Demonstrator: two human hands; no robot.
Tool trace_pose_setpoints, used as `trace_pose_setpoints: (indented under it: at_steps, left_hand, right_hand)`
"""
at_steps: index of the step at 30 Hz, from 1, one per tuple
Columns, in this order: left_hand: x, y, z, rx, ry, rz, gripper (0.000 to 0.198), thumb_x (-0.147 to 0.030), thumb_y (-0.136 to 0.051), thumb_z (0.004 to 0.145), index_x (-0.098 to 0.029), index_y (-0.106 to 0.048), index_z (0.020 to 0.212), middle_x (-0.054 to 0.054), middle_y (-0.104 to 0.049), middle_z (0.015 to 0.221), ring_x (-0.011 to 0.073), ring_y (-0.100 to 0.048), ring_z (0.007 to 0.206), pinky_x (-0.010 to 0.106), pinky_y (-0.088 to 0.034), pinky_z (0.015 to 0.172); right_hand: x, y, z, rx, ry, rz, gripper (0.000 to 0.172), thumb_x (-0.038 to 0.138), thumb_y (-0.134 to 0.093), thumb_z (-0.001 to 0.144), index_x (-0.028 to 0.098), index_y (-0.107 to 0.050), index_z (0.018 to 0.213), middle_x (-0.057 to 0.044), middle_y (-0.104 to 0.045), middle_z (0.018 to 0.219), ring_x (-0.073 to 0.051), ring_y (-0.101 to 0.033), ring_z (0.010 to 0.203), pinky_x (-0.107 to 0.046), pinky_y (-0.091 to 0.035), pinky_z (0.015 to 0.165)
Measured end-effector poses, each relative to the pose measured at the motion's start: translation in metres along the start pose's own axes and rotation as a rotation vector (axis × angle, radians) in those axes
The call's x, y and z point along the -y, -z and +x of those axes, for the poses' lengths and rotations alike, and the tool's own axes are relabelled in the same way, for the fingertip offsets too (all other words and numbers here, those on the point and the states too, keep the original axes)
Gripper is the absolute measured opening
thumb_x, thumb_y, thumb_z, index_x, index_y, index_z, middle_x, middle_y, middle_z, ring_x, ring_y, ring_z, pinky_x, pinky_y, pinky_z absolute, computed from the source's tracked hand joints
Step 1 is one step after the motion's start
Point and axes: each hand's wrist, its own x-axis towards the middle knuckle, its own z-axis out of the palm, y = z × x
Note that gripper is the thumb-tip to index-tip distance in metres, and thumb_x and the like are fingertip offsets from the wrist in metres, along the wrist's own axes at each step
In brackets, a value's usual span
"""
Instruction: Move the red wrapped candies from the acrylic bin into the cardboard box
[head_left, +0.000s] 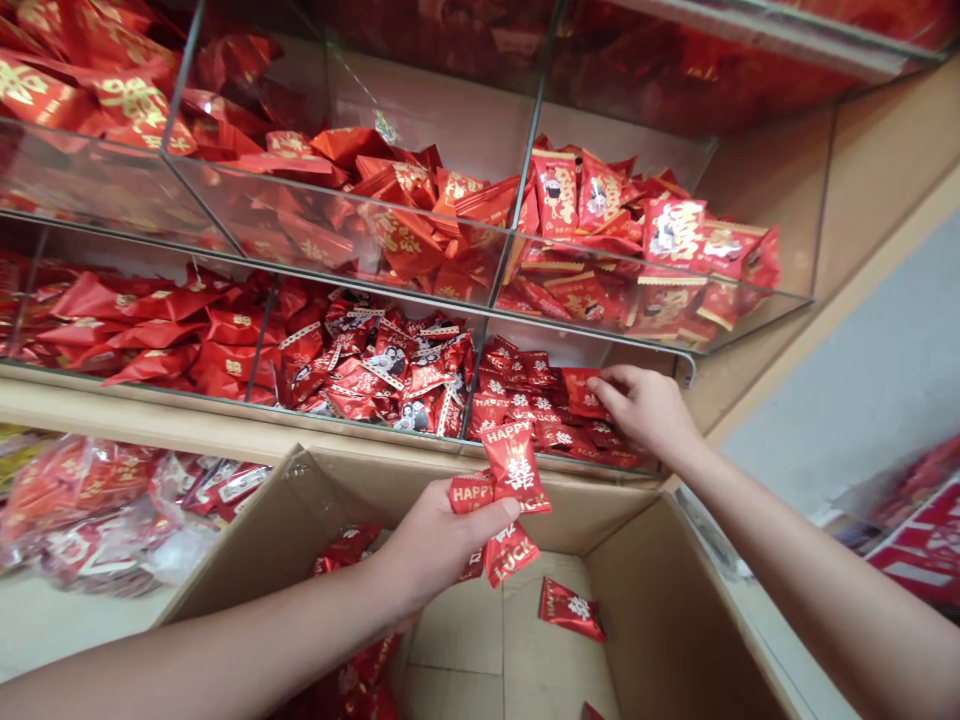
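Several red candy packets point(516, 468) printed "HAPPY" and "LUCK" are gripped in my left hand point(442, 545), above an open cardboard box point(686, 600). My right hand point(645, 405) pinches one red candy packet point(581, 392) at the right end of the lower shelf compartment. Similar packets point(517, 385) lie in that compartment, beside and under the pinched one. Inside the box a single packet point(571, 608) rests on the bottom, with a pile of red packets point(367, 670) at its left, partly hidden by my left forearm.
Clear-walled shelf compartments point(360, 235) in two rows hold other red-wrapped sweets point(397, 360). Plastic bags of packets point(97, 500) lie left of the box. The wooden shelf side point(862, 190) slopes along the right, with a grey wall beyond it.
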Motion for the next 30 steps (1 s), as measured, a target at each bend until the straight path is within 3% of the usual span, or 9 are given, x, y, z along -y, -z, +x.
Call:
trace_pose_setpoints:
  at_steps: [2, 4, 8, 11, 14, 17, 21, 25, 30]
  left_hand:
    - [-0.001, 0.0, 0.0, 0.005, 0.015, 0.01, 0.027, -0.037, -0.063, 0.064, -0.014, -0.062, 0.078, -0.004, -0.048, 0.059, 0.0062, -0.04, 0.052, 0.021, -0.033, 0.055]
    - [0.001, -0.001, 0.0, 0.015, 0.011, 0.008, 0.025, -0.037, -0.062, 0.065, -0.015, -0.062, 0.078, -0.005, -0.046, 0.056, 0.0057, -0.038, 0.05, 0.02, -0.031, 0.053]
    - [0.006, -0.001, 0.003, 0.07, -0.06, 0.02, 0.018, -0.032, -0.06, 0.069, -0.015, -0.06, 0.074, -0.005, -0.046, 0.057, 0.0052, -0.037, 0.05, 0.02, -0.031, 0.053]
    - [0.006, 0.0, 0.002, 0.139, -0.097, 0.047, 0.014, -0.026, -0.062, 0.067, -0.014, -0.06, 0.073, -0.004, -0.052, 0.062, 0.0061, -0.043, 0.057, 0.02, -0.035, 0.059]
    - [0.002, -0.002, -0.004, 0.212, -0.039, -0.069, 0.026, -0.018, -0.066, 0.063, -0.017, -0.061, 0.088, -0.001, -0.06, 0.077, 0.0097, -0.052, 0.071, 0.023, -0.039, 0.07]
    - [-0.001, -0.006, -0.01, 0.249, 0.085, -0.217, 0.035, -0.024, -0.066, 0.064, -0.022, -0.057, 0.099, 0.001, -0.061, 0.081, 0.012, -0.056, 0.071, 0.028, -0.043, 0.069]
    - [-0.002, -0.013, -0.012, 0.173, 0.137, -0.267, 0.029, -0.031, -0.063, 0.068, -0.019, -0.06, 0.094, 0.003, -0.061, 0.075, 0.0108, -0.056, 0.063, 0.026, -0.046, 0.061]
    - [0.0, -0.013, -0.008, 0.055, 0.112, -0.269, 0.028, -0.031, -0.062, 0.068, -0.018, -0.061, 0.093, 0.004, -0.062, 0.072, 0.011, -0.055, 0.059, 0.028, -0.048, 0.057]
    - [0.001, -0.011, -0.006, 0.051, 0.095, -0.273, 0.03, -0.033, -0.061, 0.069, -0.018, -0.06, 0.095, 0.004, -0.062, 0.074, 0.0115, -0.055, 0.06, 0.028, -0.048, 0.057]
  right_hand:
    - [0.004, 0.008, -0.016, -0.108, -0.003, 0.248, 0.022, 0.038, -0.044, 0.076, 0.02, -0.056, 0.075, -0.003, -0.059, 0.068, -0.016, -0.053, 0.063, -0.026, -0.037, 0.058]
    - [0.014, 0.012, -0.033, -0.072, -0.081, 0.604, 0.019, 0.039, -0.047, 0.075, 0.021, -0.051, 0.072, 0.0, -0.054, 0.063, -0.013, -0.05, 0.057, -0.025, -0.037, 0.055]
    - [0.045, 0.012, -0.068, 0.35, -0.247, 1.169, 0.02, 0.039, -0.048, 0.076, 0.02, -0.046, 0.07, 0.002, -0.05, 0.062, -0.011, -0.047, 0.055, -0.024, -0.038, 0.053]
    - [0.062, 0.006, -0.084, 0.51, -0.219, 1.191, 0.022, 0.04, -0.05, 0.076, 0.018, -0.047, 0.074, 0.003, -0.047, 0.062, -0.009, -0.043, 0.055, -0.023, -0.037, 0.053]
    - [0.069, 0.002, -0.091, 0.546, -0.127, 1.107, 0.024, 0.04, -0.047, 0.078, 0.017, -0.047, 0.073, 0.004, -0.044, 0.062, -0.007, -0.038, 0.054, -0.021, -0.035, 0.052]
    - [0.07, -0.002, -0.09, 0.56, -0.094, 1.066, 0.026, 0.04, -0.044, 0.08, 0.017, -0.046, 0.069, 0.004, -0.042, 0.06, -0.007, -0.037, 0.054, -0.02, -0.035, 0.052]
    - [0.072, -0.005, -0.089, 0.537, -0.073, 1.008, 0.025, 0.04, -0.046, 0.079, 0.016, -0.051, 0.072, 0.002, -0.049, 0.065, -0.009, -0.044, 0.059, -0.022, -0.038, 0.055]
    - [0.071, -0.002, -0.089, 0.567, -0.225, 1.139, 0.028, 0.043, -0.046, 0.078, 0.017, -0.055, 0.081, 0.001, -0.052, 0.066, -0.009, -0.046, 0.057, -0.022, -0.038, 0.053]
    - [0.067, 0.002, -0.094, 0.68, -0.248, 1.251, 0.028, 0.037, -0.06, 0.069, 0.017, -0.056, 0.088, -0.001, -0.057, 0.073, -0.01, -0.051, 0.065, -0.024, -0.041, 0.062]
